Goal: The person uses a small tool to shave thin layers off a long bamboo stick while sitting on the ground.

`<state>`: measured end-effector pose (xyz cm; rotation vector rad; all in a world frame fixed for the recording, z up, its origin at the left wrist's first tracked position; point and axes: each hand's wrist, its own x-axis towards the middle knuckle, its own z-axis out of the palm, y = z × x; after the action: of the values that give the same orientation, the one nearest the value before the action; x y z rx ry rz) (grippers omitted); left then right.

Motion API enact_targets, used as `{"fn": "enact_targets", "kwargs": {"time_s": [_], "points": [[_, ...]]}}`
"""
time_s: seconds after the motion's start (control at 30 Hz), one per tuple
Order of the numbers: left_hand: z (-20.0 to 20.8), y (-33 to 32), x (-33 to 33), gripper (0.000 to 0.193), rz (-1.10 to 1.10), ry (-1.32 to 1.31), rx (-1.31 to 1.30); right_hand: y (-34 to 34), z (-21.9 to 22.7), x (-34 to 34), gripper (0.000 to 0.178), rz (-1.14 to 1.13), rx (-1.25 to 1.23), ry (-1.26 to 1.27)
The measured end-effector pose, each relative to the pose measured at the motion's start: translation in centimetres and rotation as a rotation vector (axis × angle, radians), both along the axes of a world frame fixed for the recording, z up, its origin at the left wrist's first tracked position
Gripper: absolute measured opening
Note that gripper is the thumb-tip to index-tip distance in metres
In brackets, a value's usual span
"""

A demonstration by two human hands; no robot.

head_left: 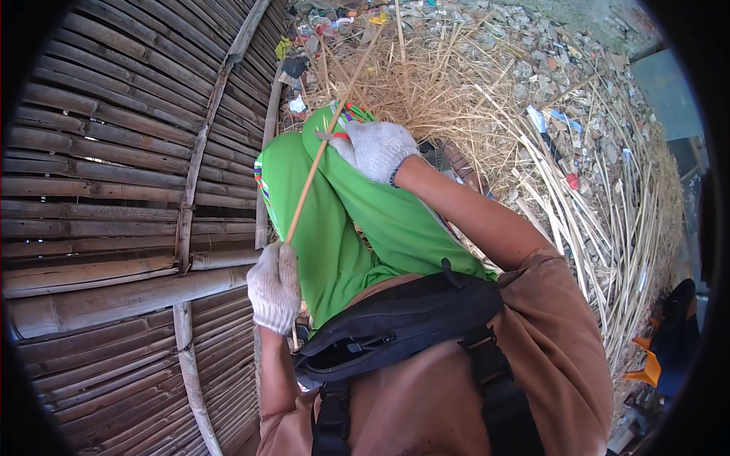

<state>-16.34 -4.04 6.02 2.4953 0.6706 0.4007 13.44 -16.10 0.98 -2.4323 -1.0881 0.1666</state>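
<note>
A long, thin bamboo strip (306, 188) slants up from my left hand (275, 285), past my knees and out over the ground. In a white knit glove, my left hand is closed around its near end. My right hand (378, 150), also gloved in white, is closed on a small knife (340, 136) with a red handle and rests over my right knee. The knife's short grey blade lies across the strip and touches it. Shavings stick up beside the blade. Most of the handle is hidden in the glove.
A bamboo slat wall (114, 182) stands close on my left. Ahead lies a heap of straw-like shavings (433, 83) over rubble and litter. Long pale bamboo strips (559, 205) lie on my right. A black-and-orange object (650, 361) is at far right. A black waist bag (411, 315) crosses my lap.
</note>
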Motion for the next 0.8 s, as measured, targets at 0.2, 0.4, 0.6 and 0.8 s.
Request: {"fn": "enact_targets", "kwargs": {"time_s": [0.2,0.4,0.6,0.8], "points": [[5.1,-1.1,-8.9,0.018,-0.098,0.115,0.097,0.2,-0.4,-0.1,0.062,-0.03,-0.011,0.02],[8.4,-0.2,-13.2,0.027,-0.048,0.229,-0.008,-0.3,0.8,-0.5,0.061,0.0,-0.035,-0.004],[3.3,1.1,-10.7,0.026,-0.018,0.145,0.13,0.1,0.0,0.0,0.058,-0.012,-0.034,-0.012],[1.7,0.4,-7.7,0.025,0.012,0.324,0.218,0.3,-0.8,0.3,0.061,-0.037,-0.001,-0.018]]}}
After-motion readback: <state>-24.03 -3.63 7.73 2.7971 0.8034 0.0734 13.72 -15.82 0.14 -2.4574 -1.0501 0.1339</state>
